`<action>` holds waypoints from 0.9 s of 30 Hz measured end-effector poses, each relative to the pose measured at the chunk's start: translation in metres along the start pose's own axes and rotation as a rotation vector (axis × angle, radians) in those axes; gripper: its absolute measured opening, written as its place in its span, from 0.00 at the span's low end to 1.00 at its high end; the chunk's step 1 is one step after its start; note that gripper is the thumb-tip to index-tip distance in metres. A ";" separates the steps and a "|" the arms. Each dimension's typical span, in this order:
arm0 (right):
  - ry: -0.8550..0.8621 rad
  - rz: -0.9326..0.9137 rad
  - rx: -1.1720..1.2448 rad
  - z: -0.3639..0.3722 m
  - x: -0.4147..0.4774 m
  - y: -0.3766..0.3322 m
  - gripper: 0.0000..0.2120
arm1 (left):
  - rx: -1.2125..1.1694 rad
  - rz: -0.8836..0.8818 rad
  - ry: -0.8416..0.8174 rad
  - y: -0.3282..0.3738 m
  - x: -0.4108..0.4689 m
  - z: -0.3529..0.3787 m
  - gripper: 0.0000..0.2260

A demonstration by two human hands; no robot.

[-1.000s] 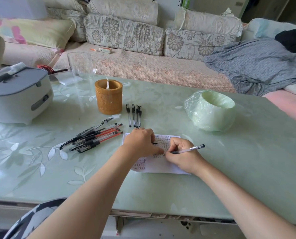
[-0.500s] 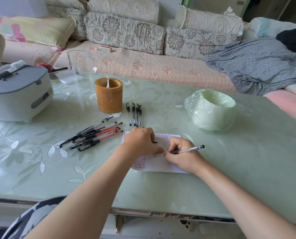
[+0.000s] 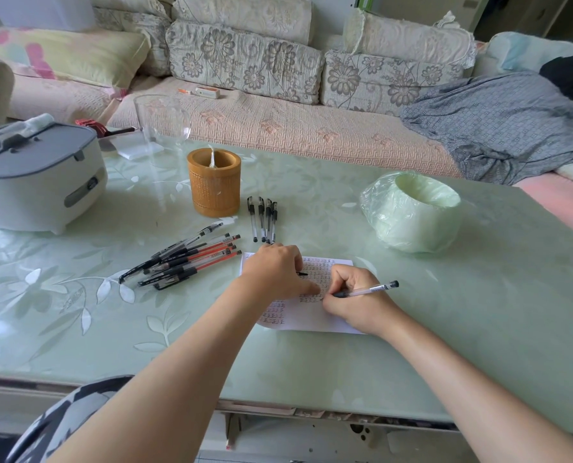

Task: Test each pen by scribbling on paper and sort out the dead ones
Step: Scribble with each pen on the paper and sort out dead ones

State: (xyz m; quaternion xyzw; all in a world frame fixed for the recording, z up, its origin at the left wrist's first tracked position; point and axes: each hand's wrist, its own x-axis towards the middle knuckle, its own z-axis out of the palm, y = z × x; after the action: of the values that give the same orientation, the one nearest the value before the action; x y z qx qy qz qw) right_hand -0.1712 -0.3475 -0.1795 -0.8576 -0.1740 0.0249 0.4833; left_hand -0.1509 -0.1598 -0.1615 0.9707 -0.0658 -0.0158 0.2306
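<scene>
A white paper (image 3: 315,320) covered in small scribbles lies on the green glass table (image 3: 478,312). My right hand (image 3: 355,302) grips a clear black-ink pen (image 3: 368,290) with its tip on the paper. My left hand (image 3: 275,272) presses the sheet's left part with curled fingers; a short black piece like a pen cap (image 3: 302,273) pokes out from it. A loose pile of black and red pens (image 3: 185,259) lies left of the paper. Several black pens (image 3: 263,220) lie in a neat row just behind my left hand.
A bamboo pen holder (image 3: 214,182) stands behind the pens. At the right sits a round bin lined with a green bag (image 3: 412,212). A white and grey appliance (image 3: 34,182) and a glass vase (image 3: 162,118) occupy the left. A sofa runs along the far edge.
Both hands stay on the paper; the pen in my right hand has barely shifted. The piles of pens have not moved.
</scene>
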 end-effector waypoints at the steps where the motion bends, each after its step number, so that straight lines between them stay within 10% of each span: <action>1: 0.003 0.004 0.006 0.000 0.000 0.000 0.09 | 0.000 0.001 0.001 0.000 0.000 0.000 0.23; 27: 0.038 0.160 0.306 -0.008 -0.001 -0.014 0.08 | 0.035 0.144 -0.130 -0.010 -0.007 -0.024 0.09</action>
State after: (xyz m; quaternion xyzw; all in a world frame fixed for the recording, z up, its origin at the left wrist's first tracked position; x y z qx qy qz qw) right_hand -0.1743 -0.3482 -0.1637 -0.7855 -0.0904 0.0733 0.6078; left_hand -0.1556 -0.1396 -0.1444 0.9643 -0.1502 -0.0610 0.2094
